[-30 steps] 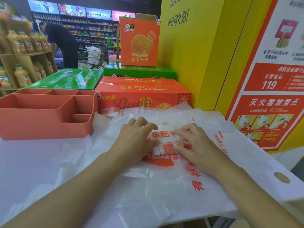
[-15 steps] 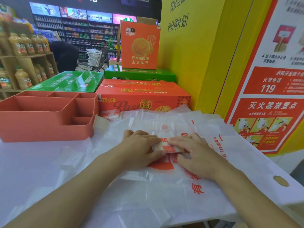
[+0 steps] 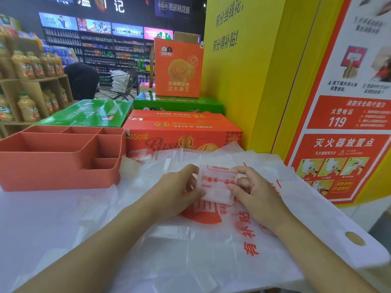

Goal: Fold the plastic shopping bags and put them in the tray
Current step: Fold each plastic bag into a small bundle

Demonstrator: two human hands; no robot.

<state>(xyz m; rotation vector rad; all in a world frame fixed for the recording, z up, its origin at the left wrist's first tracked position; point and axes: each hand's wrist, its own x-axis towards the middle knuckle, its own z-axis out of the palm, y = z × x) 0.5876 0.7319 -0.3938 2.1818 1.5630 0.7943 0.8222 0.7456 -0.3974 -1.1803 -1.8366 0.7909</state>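
Head view
Folded bag: a small, near-square packet of white translucent plastic, the folded bag (image 3: 218,185), with red print showing through its layers.
Where it is: held just above the spread pile of white plastic shopping bags (image 3: 211,256), right of the terracotta divided plastic tray (image 3: 53,172) and apart from it.
Left hand: the left hand (image 3: 175,187) pinches the packet's left edge, thumb in front, fingers behind.
Right hand: the right hand (image 3: 254,193) pinches the right edge, forefinger at the top corner, thumb on the face.
Writing on the packet: one row of red Chinese characters, too blurred to read surely.
Writing on the pile: large red "有补贴".
Other writing: the red and white fire-safety poster (image 3: 347,115) reads "火警电话 119" and "灭火器放置点"; the upright orange carton (image 3: 177,66) reads "全麦面包"; the yellow wall panel (image 3: 243,81) reads "积分得补贴!"; the flat orange carton (image 3: 182,132) shows "Past", the rest hidden.
Facing: printed face towards the camera, tipped up off the pile.
Axis: no clear long axis; the row of print runs left to right, dipping slightly at the right.
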